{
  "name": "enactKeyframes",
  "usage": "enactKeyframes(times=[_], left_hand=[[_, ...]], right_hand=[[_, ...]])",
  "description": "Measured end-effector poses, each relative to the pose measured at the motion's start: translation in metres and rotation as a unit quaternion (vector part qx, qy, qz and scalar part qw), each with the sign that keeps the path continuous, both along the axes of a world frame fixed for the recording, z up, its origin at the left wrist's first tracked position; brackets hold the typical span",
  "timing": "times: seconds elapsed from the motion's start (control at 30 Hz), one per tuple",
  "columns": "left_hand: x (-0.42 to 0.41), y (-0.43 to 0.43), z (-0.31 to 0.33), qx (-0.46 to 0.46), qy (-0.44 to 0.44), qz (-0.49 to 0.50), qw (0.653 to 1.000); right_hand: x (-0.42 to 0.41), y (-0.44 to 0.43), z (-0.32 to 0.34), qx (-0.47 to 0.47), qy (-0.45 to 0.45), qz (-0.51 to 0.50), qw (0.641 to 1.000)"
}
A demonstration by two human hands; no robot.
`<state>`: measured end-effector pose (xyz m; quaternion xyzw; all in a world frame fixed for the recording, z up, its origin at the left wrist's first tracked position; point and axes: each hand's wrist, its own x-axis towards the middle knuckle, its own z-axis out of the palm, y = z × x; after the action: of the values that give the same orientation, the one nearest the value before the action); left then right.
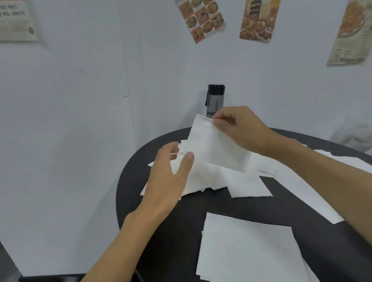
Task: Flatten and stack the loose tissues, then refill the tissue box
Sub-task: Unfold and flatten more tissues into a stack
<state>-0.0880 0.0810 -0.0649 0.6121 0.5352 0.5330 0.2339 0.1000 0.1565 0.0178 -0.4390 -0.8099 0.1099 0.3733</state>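
The right hand [238, 129], wrist bent down, pinches the top edge of a lifted tissue [216, 147]. The left hand [169, 174] is spread flat with relaxed fingers over the loose tissues [244, 185], its thumb at the lifted sheet's edge. A flattened stack [248, 250] lies on the table [164, 229], nearer the person than both hands.

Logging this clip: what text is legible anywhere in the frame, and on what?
"CookBook": cake poster, top edge cropped.
"MEAL COMPLETE": left wall poster; the rest is blurred.
"Pillsbury's": right poster, near the bottom; the rest is unreadable.
Bottle label: too blurred.
Food-grid poster: too small.
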Motion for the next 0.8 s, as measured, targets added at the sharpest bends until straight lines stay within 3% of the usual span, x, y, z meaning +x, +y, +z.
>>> enactKeyframes(times=[0.2, 0.43, 0.57, 0.8], left_hand=[[0.023, -0.021, 0.039, 0.035, -0.056, -0.057, 0.996], [0.023, -0.052, 0.023, -0.075, -0.151, -0.086, 0.982], [0.019, -0.069, 0.005, -0.091, 0.004, -0.099, 0.991], [0.013, -0.081, -0.024, -0.029, 0.221, -0.107, 0.969]], right_hand=[[0.023, -0.058, -0.004, -0.064, -0.004, 0.026, 0.998], [0.08, -0.104, -0.039, -0.159, 0.057, 0.007, 0.986], [0.096, -0.12, -0.072, -0.19, 0.079, -0.013, 0.979], [0.097, -0.136, -0.102, -0.167, -0.032, -0.023, 0.985]])
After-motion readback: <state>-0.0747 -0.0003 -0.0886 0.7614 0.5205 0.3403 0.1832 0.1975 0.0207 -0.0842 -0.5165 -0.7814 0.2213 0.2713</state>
